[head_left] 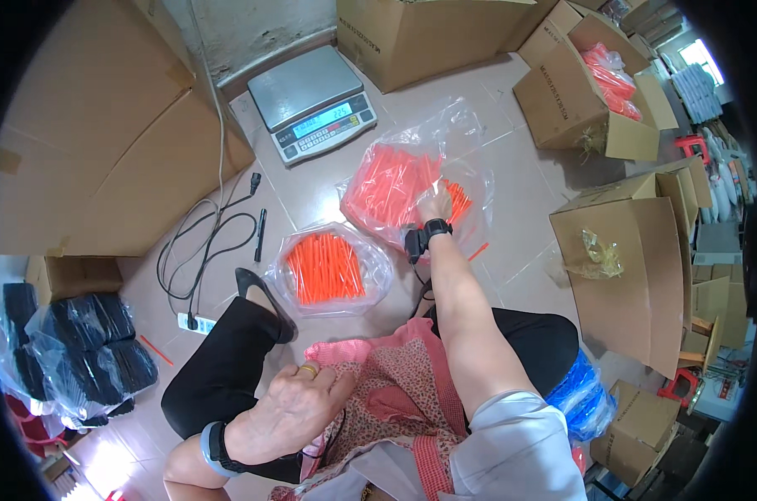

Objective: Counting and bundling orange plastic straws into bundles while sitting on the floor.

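Observation:
My right hand (433, 203) reaches into a large clear plastic bag (466, 125). Long orange-red plastic sticks (387, 184) lie in it, left of the hand, and more show at its right side. Plastic and sticks hide most of that hand's fingers. Closer to me, a second clear bag (378, 288) stands open around a bundle of upright orange sticks (324, 267). My left hand (299, 409), wearing a ring, rests by my lap with curled fingers against the pink patterned apron (399, 371); what they hold, if anything, is hidden.
A digital scale (307, 88) with a lit display stands at the back. Cardboard boxes (574, 88) line the right and left sides. Cables (220, 225), a black pen (261, 234) and a power strip (196, 323) lie leftward. Black bagged goods (90, 351) sit at far left.

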`<state>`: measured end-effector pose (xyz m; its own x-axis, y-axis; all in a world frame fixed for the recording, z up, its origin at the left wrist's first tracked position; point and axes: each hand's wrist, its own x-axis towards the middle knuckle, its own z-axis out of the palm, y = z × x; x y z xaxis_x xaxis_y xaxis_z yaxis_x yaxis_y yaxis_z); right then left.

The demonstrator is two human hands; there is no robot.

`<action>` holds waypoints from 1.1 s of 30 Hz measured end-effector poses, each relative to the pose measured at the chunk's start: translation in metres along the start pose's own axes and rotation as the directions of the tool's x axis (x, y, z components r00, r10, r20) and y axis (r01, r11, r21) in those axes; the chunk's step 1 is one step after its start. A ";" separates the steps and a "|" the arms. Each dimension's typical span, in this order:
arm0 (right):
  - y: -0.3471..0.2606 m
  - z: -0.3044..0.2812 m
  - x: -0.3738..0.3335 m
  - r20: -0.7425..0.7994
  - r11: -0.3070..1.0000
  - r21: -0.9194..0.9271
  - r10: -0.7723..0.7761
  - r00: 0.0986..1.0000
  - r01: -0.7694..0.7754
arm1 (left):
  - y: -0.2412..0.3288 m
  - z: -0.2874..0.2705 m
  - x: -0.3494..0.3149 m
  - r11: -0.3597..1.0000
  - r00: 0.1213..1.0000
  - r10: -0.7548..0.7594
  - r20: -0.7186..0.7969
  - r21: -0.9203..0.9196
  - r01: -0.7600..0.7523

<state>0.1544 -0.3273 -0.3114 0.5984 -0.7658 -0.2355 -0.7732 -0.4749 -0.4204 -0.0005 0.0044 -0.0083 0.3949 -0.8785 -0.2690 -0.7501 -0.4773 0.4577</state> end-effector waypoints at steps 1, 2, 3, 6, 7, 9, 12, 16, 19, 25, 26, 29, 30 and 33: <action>-0.003 -0.002 -0.004 0.007 1.000 -0.009 -0.019 1.000 0.019 | -0.001 0.000 0.000 1.000 1.000 0.001 0.005 0.004 -0.001; -0.003 0.002 -0.003 0.011 1.000 -0.009 -0.019 1.000 0.019 | -0.001 0.000 0.000 1.000 1.000 0.002 0.009 0.007 -0.003; -0.002 0.003 -0.001 -0.033 1.000 -0.004 -0.023 0.999 0.023 | -0.001 -0.001 0.000 1.000 1.000 0.005 0.009 0.007 -0.005; -0.003 -0.005 -0.001 -0.046 0.999 0.048 0.017 0.999 -0.015 | -0.001 0.000 0.000 1.000 1.000 0.003 -0.008 0.012 -0.003; -0.006 -0.009 -0.004 -0.010 0.994 0.095 0.058 0.998 -0.057 | -0.002 0.001 -0.001 1.000 1.000 -0.002 0.010 0.012 0.002; 0.003 -0.008 0.000 -0.035 0.991 0.132 0.017 0.999 -0.012 | -0.001 0.000 -0.003 1.000 1.000 -0.003 0.022 0.016 0.002; 0.024 -0.013 0.011 -0.034 0.968 0.251 -0.021 0.999 0.029 | -0.003 -0.003 -0.001 1.000 1.000 0.000 0.025 0.014 -0.001; 0.022 -0.029 0.004 -0.001 0.932 0.360 0.032 0.999 -0.029 | -0.005 0.000 -0.002 1.000 1.000 -0.008 0.019 0.006 0.008; 0.013 -0.051 0.006 0.036 0.695 0.719 -0.010 0.999 -0.020 | -0.001 -0.009 0.003 0.993 0.994 -0.046 -0.102 -0.116 0.034; -0.094 -0.169 -0.133 0.007 0.254 0.957 -0.506 0.862 0.142 | -0.016 -0.021 0.004 0.738 0.770 -0.413 -0.486 -0.674 -0.030; -0.106 -0.174 -0.157 -0.060 0.136 0.971 -0.660 0.749 0.198 | -0.018 -0.023 0.006 0.660 0.722 -0.484 -0.495 -0.748 -0.070; -0.123 -0.192 -0.246 0.225 0.209 0.974 -0.858 0.462 -0.085 | -0.030 -0.020 0.012 0.322 0.656 -0.601 -0.457 -0.889 -0.324; -0.118 -0.172 -0.264 0.294 0.241 0.951 -0.903 0.313 -0.196 | -0.033 -0.018 0.010 0.240 0.689 -0.594 -0.416 -0.909 -0.342; -0.095 -0.156 -0.329 0.483 0.369 0.853 -0.826 0.290 -0.369 | -0.025 0.002 -0.011 -0.009 0.744 -0.664 -0.077 -0.994 -0.111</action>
<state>-0.0020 -0.0984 -0.0571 0.9138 0.3797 -0.1444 -0.3272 0.4772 -0.8156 0.0126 0.0255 -0.0184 0.8327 -0.3378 -0.4387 0.4901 0.0812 0.8679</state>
